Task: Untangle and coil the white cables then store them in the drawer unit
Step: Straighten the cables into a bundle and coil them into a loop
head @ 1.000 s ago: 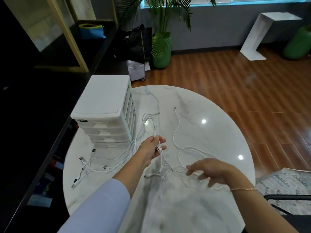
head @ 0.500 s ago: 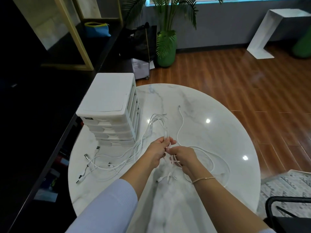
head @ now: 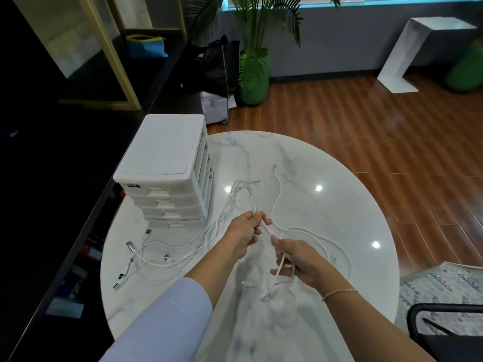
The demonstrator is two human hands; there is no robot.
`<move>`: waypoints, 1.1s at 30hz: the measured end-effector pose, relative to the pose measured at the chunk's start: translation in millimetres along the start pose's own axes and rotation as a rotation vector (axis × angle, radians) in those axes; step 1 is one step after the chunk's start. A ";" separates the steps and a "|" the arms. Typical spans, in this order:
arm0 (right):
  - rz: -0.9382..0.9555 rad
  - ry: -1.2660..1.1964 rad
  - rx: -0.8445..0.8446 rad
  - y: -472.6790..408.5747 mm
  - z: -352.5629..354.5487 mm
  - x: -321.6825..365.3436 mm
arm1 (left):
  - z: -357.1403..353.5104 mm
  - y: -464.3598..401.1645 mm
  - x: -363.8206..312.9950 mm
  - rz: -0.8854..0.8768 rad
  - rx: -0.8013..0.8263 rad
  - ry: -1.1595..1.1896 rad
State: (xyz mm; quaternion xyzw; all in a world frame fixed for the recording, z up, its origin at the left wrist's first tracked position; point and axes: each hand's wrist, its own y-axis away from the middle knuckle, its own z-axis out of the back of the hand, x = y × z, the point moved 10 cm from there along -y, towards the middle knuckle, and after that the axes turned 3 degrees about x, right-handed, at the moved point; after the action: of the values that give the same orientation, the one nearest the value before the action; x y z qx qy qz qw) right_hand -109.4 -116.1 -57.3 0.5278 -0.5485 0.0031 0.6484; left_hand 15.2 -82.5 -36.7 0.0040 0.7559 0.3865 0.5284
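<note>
A tangle of thin white cables [head: 193, 246] lies across the round marble table [head: 339, 210], its plug ends spread out at the left near the table's edge. My left hand [head: 244, 231] grips a bundle of the strands above the table's middle. My right hand [head: 294, 259] holds the same strands a little lower and to the right, fingers curled round them. One single cable [head: 278, 189] runs away from my hands toward the far side. The white drawer unit [head: 167, 163] stands at the table's left, all its drawers closed.
A black counter [head: 52, 205] runs along the table's left side. A black chair [head: 449, 333] stands at the lower right over a patterned rug. A green potted plant [head: 254, 74] and a white stand [head: 423, 50] sit on the wooden floor beyond.
My right hand first came up from the table to meet my left hand at the bundle. It has since slid down and to the right along the strands.
</note>
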 end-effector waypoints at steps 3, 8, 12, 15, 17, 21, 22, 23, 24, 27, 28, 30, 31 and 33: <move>0.018 0.278 -0.008 7.2 0.2 -0.6 | -0.3 -2.5 11.2 0.036 0.000 -0.015; 0.033 0.393 -0.112 6.6 5.1 -6.5 | -4.5 -3.6 25.8 0.120 -0.021 0.251; 0.096 0.476 -0.326 7.8 20.4 1.0 | -6.6 -3.0 23.5 0.153 -0.040 0.359; 0.175 0.832 -0.335 4.8 9.6 10.4 | -9.0 -3.4 17.8 0.150 -0.036 0.350; 0.176 0.980 -0.275 4.3 1.6 11.4 | -8.0 -3.9 14.6 0.128 -0.034 0.289; 0.227 0.772 -0.329 12.8 11.8 38.8 | -2.5 -3.3 14.9 0.105 -0.030 0.211; 0.262 0.765 -0.362 15.0 11.1 49.1 | -2.2 -1.9 15.2 0.102 -0.023 0.184; 0.296 0.792 -0.401 15.5 9.4 58.2 | -2.4 -1.1 15.8 0.097 -0.016 0.156; 0.322 0.838 -0.451 16.1 7.7 65.1 | -3.4 -0.4 16.9 0.090 -0.008 0.131; 0.301 0.992 -0.528 9.6 0.8 71.6 | -6.3 0.3 19.4 0.086 0.000 0.108; 0.283 1.008 -0.509 6.0 -1.4 71.0 | -5.5 -0.2 20.3 0.090 -0.006 0.102; 0.264 0.922 -0.430 -0.8 -4.7 67.8 | -3.9 -0.4 23.1 0.101 -0.013 0.083; 0.261 0.871 -0.403 -3.7 -5.0 66.3 | -3.6 -0.5 24.8 0.110 -0.015 0.075; 0.262 0.810 -0.387 -5.0 -5.1 65.2 | -3.6 0.1 26.2 0.120 -0.020 0.049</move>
State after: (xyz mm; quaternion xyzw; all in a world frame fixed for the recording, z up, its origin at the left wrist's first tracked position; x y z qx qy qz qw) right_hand -76.9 -152.3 -13.3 0.2797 -0.3036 0.1883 0.8912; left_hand 0.8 -73.7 -56.9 0.0344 0.7632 0.4249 0.4856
